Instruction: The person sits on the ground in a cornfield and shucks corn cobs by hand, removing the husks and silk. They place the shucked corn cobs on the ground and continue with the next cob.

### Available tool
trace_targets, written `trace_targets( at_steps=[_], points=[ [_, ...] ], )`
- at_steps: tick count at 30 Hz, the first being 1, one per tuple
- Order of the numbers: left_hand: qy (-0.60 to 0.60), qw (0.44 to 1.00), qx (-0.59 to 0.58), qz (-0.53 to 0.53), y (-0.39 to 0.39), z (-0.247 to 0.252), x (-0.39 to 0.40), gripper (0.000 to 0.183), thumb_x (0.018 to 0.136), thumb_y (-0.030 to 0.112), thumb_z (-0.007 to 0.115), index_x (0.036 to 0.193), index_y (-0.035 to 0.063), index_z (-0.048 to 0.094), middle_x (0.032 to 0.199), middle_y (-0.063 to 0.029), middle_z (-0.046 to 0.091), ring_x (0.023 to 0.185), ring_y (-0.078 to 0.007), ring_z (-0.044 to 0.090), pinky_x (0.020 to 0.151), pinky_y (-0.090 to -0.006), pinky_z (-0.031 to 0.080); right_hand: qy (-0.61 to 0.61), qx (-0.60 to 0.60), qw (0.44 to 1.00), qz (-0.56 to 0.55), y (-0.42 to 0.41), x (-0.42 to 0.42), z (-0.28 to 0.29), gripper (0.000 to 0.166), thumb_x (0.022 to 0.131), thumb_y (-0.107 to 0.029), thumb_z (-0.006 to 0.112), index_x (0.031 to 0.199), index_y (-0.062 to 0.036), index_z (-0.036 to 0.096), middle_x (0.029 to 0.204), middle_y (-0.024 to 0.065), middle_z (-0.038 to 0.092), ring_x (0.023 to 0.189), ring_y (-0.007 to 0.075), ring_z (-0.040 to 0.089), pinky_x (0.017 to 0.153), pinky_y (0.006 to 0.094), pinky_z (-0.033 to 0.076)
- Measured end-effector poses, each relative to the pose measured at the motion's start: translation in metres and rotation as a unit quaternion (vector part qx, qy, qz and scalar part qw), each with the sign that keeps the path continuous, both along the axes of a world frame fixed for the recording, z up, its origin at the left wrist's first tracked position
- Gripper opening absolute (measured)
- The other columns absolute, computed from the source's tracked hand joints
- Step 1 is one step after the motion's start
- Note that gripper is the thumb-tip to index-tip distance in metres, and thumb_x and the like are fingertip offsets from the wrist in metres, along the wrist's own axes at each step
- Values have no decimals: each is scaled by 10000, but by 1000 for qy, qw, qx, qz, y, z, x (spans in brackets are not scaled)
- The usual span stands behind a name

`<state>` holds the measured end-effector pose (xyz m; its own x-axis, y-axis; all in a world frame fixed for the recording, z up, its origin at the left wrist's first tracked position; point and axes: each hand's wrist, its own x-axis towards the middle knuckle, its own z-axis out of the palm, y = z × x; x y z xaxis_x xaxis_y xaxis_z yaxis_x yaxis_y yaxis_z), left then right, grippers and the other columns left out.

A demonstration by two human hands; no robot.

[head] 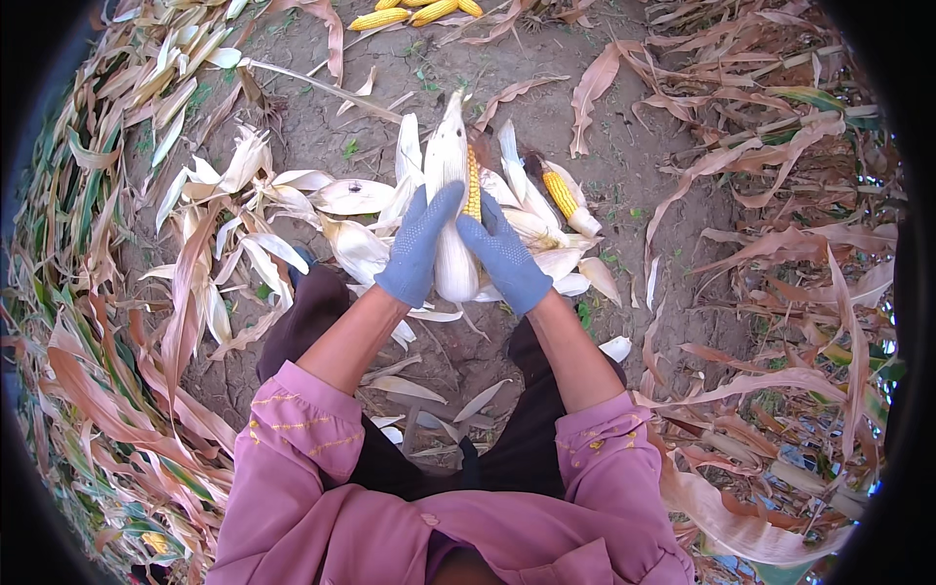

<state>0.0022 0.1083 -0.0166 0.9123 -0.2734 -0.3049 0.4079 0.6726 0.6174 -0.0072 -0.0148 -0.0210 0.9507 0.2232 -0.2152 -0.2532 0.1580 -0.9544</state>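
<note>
Between my two gloved hands stands an ear of corn (474, 191), its tip pointing away from me. A pale husk (449, 157) still covers its left side and lower part, while a strip of yellow kernels shows on the right. My left hand (422, 245), in a blue-grey glove, grips the husk from the left with the thumb along its front. From the right, my right hand (507, 256) holds the ear, thumb near the bared kernels. The fingers behind the ear are hidden.
A partly husked corn cob (561, 194) lies right of my hands. Several bare yellow cobs (435, 12) lie at the far edge. Loose husks (355, 196) are strewn on the soil (314, 124), with dry corn stalks and leaves (797, 241) along both sides.
</note>
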Motion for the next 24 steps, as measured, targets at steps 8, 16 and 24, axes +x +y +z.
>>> trace_targets(
  at_steps=[8, 16, 24],
  points=[
    [-29, 993, 89, 71, 8, 10, 13, 336, 846, 219, 592, 1096, 22, 483, 943, -52, 563, 825, -105, 560, 708, -234, 466, -131, -277, 951, 42, -1, 0, -13, 848, 694, -383, 680, 1349, -47, 259, 1139, 209, 530, 1014, 301, 558, 847, 362, 441],
    [25, 986, 49, 156, 13, -12, 23, 271, 886, 271, 522, 998, 29, 565, 892, -50, 595, 784, -123, 575, 714, -251, 477, -187, -363, 906, 108, 6, 0, 15, 773, 748, -246, 639, 1365, -44, 220, 1218, 180, 485, 1078, 260, 522, 886, 329, 414],
    [18, 992, -94, 77, 18, -16, 31, 292, 919, 276, 446, 952, 6, 552, 884, -91, 599, 768, -156, 596, 676, -265, 496, -146, -320, 932, 83, 6, -4, 6, 761, 749, -233, 642, 1335, 16, 227, 1158, 172, 508, 1038, 219, 532, 880, 312, 416]
  ],
)
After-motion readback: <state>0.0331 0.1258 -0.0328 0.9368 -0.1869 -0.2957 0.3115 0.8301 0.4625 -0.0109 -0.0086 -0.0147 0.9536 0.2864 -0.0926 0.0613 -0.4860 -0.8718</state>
